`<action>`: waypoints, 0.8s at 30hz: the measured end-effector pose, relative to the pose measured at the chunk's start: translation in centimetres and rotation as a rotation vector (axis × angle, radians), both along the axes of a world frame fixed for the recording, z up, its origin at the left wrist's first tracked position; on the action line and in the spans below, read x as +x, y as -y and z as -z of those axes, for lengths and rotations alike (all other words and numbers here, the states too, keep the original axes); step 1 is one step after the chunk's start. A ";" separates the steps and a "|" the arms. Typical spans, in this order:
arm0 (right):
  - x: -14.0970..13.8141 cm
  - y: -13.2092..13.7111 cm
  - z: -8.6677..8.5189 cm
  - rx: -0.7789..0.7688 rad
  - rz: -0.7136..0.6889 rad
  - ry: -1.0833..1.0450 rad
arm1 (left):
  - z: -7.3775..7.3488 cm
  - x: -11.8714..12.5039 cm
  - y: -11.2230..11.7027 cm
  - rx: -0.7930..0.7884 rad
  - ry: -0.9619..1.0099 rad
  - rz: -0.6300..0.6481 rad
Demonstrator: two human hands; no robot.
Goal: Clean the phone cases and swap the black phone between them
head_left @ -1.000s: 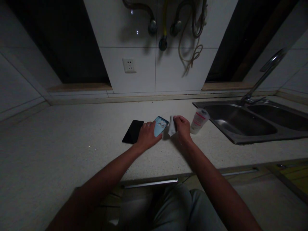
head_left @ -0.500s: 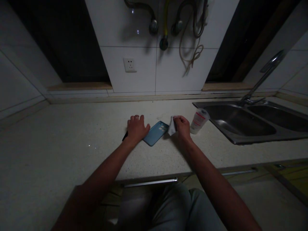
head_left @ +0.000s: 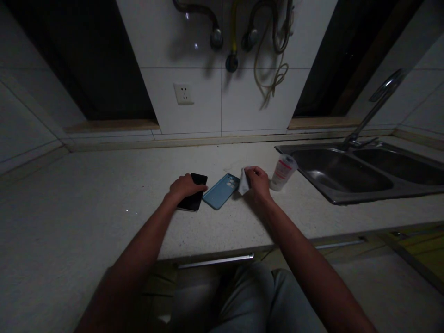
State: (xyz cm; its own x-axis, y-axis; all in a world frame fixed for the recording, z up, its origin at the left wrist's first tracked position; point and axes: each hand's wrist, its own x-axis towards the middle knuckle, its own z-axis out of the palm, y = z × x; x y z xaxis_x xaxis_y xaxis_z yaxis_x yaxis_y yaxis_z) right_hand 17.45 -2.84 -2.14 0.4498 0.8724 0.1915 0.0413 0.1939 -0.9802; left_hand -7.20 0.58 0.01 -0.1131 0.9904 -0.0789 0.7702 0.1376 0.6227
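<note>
My left hand [head_left: 185, 187] grips the black phone [head_left: 193, 200] that lies on the speckled white countertop [head_left: 104, 199], fingers curled over its top edge. Just to its right a blue phone case [head_left: 219, 191] lies flat on the counter, untouched. My right hand [head_left: 258, 181] is closed on a small white cloth [head_left: 243, 183], held at the case's far right corner. A small clear bottle with a pink label [head_left: 282, 172] stands just right of that hand.
A steel double sink [head_left: 350, 173] with a tall tap [head_left: 376, 101] fills the right side. A wall socket [head_left: 183, 93] and hanging hoses [head_left: 263, 51] are on the tiled wall behind. The counter's front edge runs above a drawer handle [head_left: 217, 260].
My left hand let go of the blue case, laid it flat on the counter, moved left and closed on the black phone. My right hand kept the cloth nearly still.
</note>
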 end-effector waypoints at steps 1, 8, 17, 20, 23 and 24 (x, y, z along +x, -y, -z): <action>-0.1 0.0 0.0 -0.006 -0.005 -0.011 | 0.1 0.0 0.0 0.019 0.039 -0.009; -0.2 -0.1 0.2 0.006 -0.032 -0.074 | -0.3 0.6 0.0 -0.004 0.644 0.184; 0.2 -1.1 1.2 0.024 0.017 -0.025 | -0.1 3.3 1.2 -0.532 1.324 0.153; 0.4 -1.5 1.7 0.076 0.053 0.000 | 0.3 4.7 2.0 -0.665 1.493 0.234; 0.4 -1.6 1.9 0.130 0.061 0.052 | 0.7 5.7 3.0 -0.771 1.550 0.356; 0.4 -1.5 1.9 0.143 0.043 0.082 | 0.8 6.0 3.4 -0.781 1.575 0.400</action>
